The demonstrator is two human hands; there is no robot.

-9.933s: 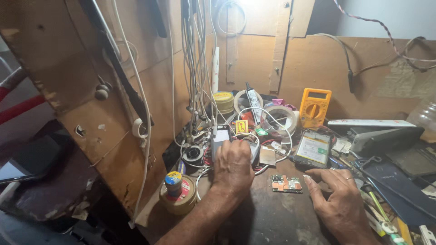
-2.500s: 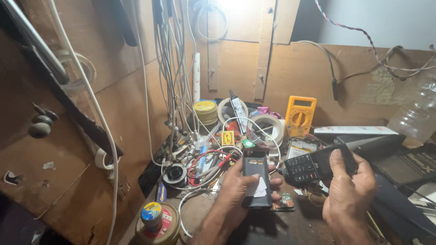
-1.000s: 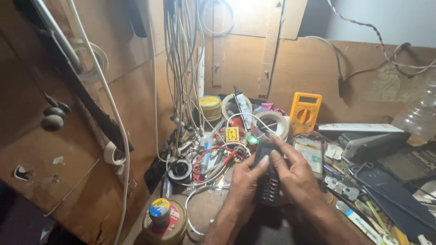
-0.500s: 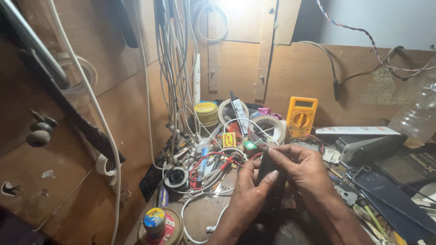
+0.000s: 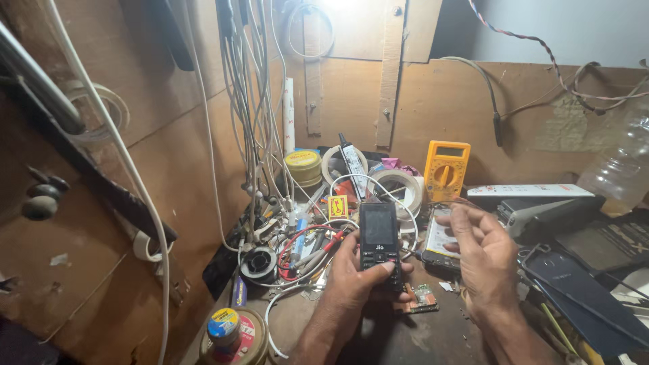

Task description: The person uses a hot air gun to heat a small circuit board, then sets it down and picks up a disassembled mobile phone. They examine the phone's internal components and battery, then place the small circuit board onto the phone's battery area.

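Observation:
A small black keypad phone (image 5: 378,238) stands upright in my left hand (image 5: 351,280), its dark screen facing me and my thumb resting on the keypad. My right hand (image 5: 483,257) hovers just to the right of the phone with the fingers spread and nothing in it. Under the left hand a small green circuit board (image 5: 422,297) lies on the bench. A second phone with a pale screen (image 5: 439,240) lies behind my right hand.
A yellow multimeter (image 5: 446,169) leans on the back wall beside tape rolls (image 5: 399,186). Tangled wires (image 5: 297,250) and a solder spool (image 5: 258,262) crowd the left. A round tin with a small jar (image 5: 230,334) sits front left. Dark devices (image 5: 581,297) and a plastic bottle (image 5: 625,165) fill the right.
Both hands were closed around the phone half a second ago. Now the right hand has let go and opened to the right, and the left hand holds the phone upright alone.

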